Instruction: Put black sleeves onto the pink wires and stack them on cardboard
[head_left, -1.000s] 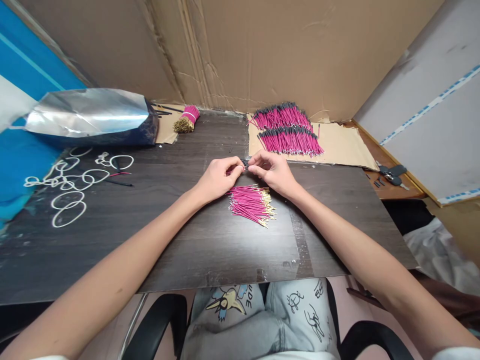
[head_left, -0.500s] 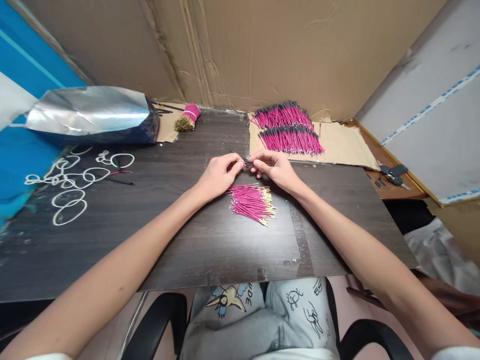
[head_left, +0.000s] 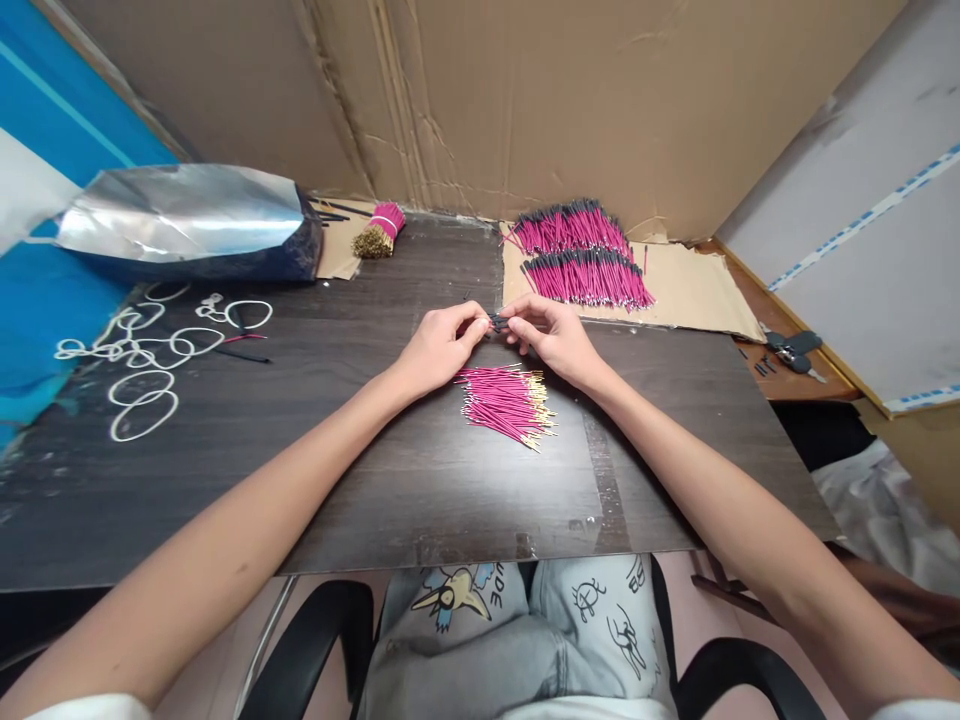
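Note:
My left hand is closed in a pinch on a few short red wires, mostly hidden by its fingers. Black sleeves show in the gap between my two hands, at the ends of these wires. Thumb and fingertips of my right hand are closed on the sleeves' other end. Just below the hands lies a loose bunch of magenta wires with gold-coloured terminals towards the right. Beyond my right hand, two rows of black-sleeved magenta wires rest on a cardboard sheet.
A silver bag stands at the back left, beside a banded wire bundle. White rubber bands are strewn on the left of the dark table. Cutters lie on a side shelf at right. Cardboard walls the back.
The view has shifted slightly. Both hands stay in nearly the same place, and more of the black sleeves shows between the fingertips.

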